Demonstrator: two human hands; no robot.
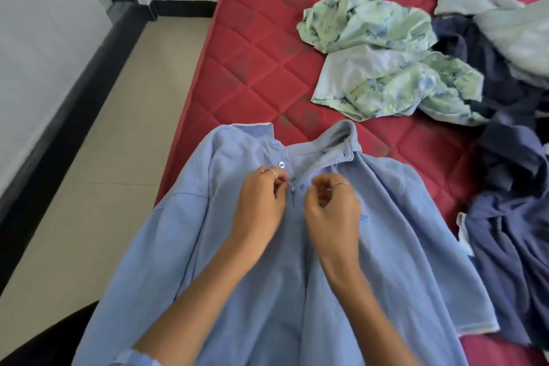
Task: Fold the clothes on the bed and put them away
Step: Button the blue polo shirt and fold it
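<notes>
**Q:** What are your fingers doing here?

**A:** Both sets are curled in at the front opening of the blue shirt [297,261]. My left hand [261,205] pinches the edge that carries the buttons; my right hand [332,208] pinches the opposite edge, thumb against forefinger. Between my fingertips sits a small button [294,189], not yet through its hole, as far as I can judge. The motion blur keeps me from saying more.

**Q:** How would you do this step well?

**A:** I'd keep the two edges level, feed the button through, then smooth the front flat before folding. One more button [281,164] sits open just above my left fingers, and the collar [335,142] beyond both hands lies rumpled, so I'd straighten that too.

**Q:** And where does the shirt lie?

**A:** Face up on the near corner of the red mattress [261,68], collar away from me, its left side hanging over the edge towards the floor [118,128].

**Q:** What lies farther out?

**A:** Beyond my right hand, well apart, a green floral garment [371,38] lies crumpled. Right of that is a heap of dark blue clothes [511,187] with a pale grey piece [511,30] at the top. None looks folded. Left of my left hand, past the floor, a white wall [44,38] meets a black skirting [68,116].
</notes>
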